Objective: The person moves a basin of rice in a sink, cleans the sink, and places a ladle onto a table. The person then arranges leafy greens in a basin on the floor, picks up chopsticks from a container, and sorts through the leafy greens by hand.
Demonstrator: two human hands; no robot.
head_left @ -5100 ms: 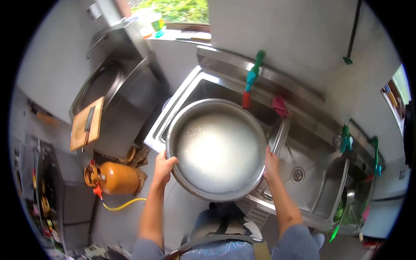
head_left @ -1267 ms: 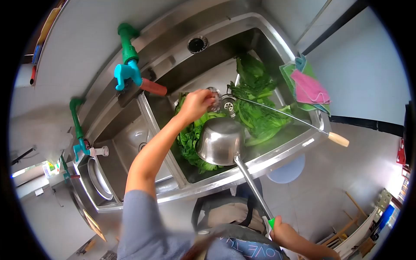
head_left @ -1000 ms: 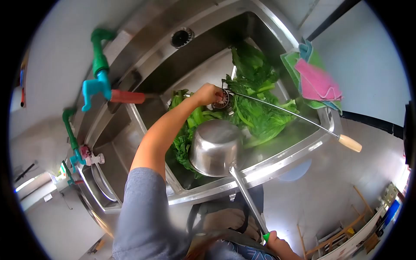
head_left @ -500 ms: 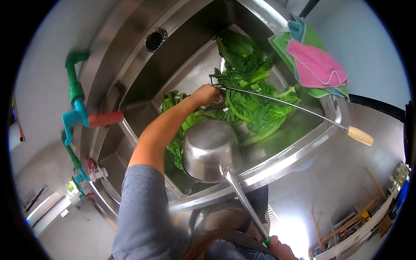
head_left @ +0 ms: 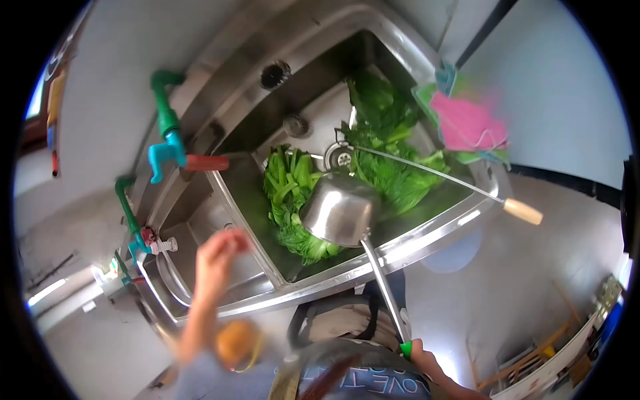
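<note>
In the head view, my right hand (head_left: 421, 357) is wrapped round the green-ended handle of a large metal ladle (head_left: 341, 208). The ladle's bowl is tipped bottom-up over the sink, above leafy greens (head_left: 287, 180). My left hand (head_left: 221, 253) is over the smaller basin at left, its fingers bent but smeared by motion; whether it holds anything is unclear. A thin metal rod with a wooden handle (head_left: 523, 211) crosses the sink, its hooked tip near the drain (head_left: 342, 157). What looks like a round drain strainer (head_left: 296, 125) lies beside the drain. More greens (head_left: 397, 173) lie under the rod.
Green pipes with a blue tap (head_left: 167, 157) and red lever stand at left. Pink and green cloths (head_left: 470, 123) hang over the sink's right corner. The metal sink rim (head_left: 427, 243) runs between me and the basin. A blurred orange round shape (head_left: 238, 343) shows below my left hand.
My left hand has left the drain area and moved back toward me, over the left basin. The round strainer now lies away from the drain. My right hand still holds the ladle; the view has shifted.
</note>
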